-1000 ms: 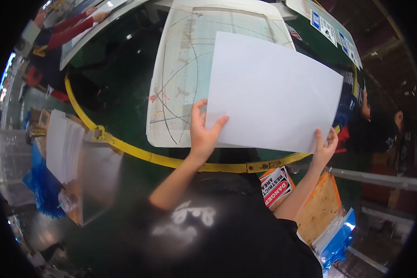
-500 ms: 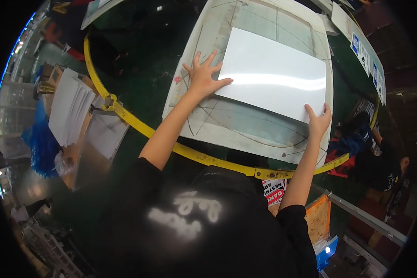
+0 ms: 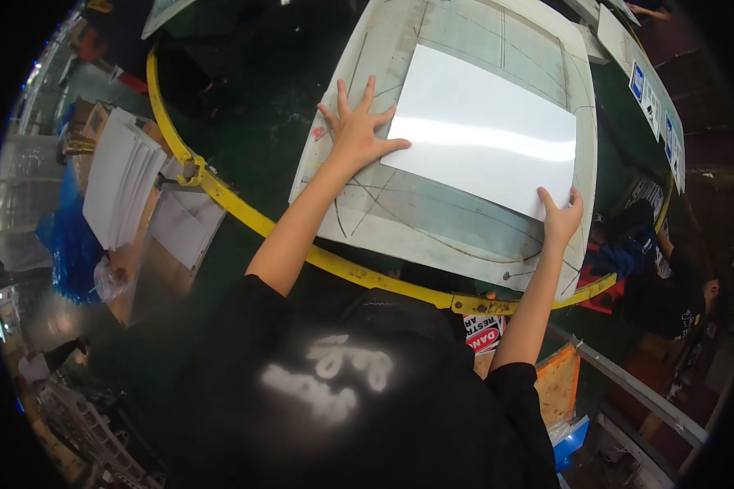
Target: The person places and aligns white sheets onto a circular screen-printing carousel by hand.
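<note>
A glossy white rectangular sheet (image 3: 481, 122) lies on a worn, pale board (image 3: 432, 220) with dark lines drawn across it. My left hand (image 3: 359, 134) is spread open at the sheet's left edge, its thumb touching that edge and its other fingers over the board. At the near right corner, my right hand (image 3: 561, 216) holds the sheet, thumb at the near edge and fingers at the right side. A bright band of light reflects across the sheet.
A curved yellow rail (image 3: 351, 270) runs between my body and the board. Stacked white sheets (image 3: 122, 183) stand to the left beside blue plastic (image 3: 69, 244). Another board with printed signs (image 3: 644, 98) is at the upper right. A person in dark clothes (image 3: 669, 297) is at the right.
The board has shifted slightly to the right under my hands. The sheet has turned a little, and the dark gap under its near edge has shrunk. Both hands stay at its edges.
</note>
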`<state>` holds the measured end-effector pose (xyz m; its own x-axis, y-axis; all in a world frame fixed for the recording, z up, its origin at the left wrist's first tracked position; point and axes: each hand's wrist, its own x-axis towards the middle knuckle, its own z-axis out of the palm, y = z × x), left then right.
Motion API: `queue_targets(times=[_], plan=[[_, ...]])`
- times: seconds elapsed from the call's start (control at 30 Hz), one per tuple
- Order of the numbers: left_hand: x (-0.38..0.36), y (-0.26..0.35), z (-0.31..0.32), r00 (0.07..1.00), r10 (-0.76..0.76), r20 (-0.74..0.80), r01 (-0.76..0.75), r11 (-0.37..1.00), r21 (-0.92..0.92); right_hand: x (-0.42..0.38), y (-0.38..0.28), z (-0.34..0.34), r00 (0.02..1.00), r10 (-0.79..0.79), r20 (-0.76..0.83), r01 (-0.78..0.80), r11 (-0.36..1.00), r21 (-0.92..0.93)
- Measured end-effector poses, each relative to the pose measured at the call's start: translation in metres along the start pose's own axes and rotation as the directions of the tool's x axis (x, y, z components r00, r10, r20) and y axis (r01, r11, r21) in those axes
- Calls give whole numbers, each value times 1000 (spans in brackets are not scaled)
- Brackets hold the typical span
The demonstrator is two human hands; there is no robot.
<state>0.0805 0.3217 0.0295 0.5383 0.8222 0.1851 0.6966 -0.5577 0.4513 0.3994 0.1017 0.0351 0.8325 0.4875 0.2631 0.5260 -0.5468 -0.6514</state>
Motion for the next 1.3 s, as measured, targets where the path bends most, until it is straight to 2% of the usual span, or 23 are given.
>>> queue_targets(times=[0.3,0.5,0.8,1.0,1.1,1.17,1.23,1.3], plan=[[0,0,-4,1000,24,11,-24,999,22,-4,2,2,999,40,8,-40,999,10],[-4,3,0,998,18,-58,-15,998,65,-3,5,5,999,33,3,-33,999,8],[-9,11,-5,997,7,-71,0,994,108,1,8,9,1000,17,-16,-16,1000,27],[-6,18,-12,998,39,-45,-28,973,230,4,20,13,1000,-21,5,21,995,-96],[-3,26,-18,998,67,3,-64,943,325,-1,22,15,993,-118,16,116,924,-365],[1,28,-16,995,103,7,-97,917,388,-14,-20,3,987,-154,-40,113,856,-504],[11,39,-15,993,32,115,-88,849,522,-8,-11,7,975,-83,205,167,887,-431],[12,43,-5,993,75,87,-113,783,612,-9,-8,2,951,-170,260,257,900,-353]])
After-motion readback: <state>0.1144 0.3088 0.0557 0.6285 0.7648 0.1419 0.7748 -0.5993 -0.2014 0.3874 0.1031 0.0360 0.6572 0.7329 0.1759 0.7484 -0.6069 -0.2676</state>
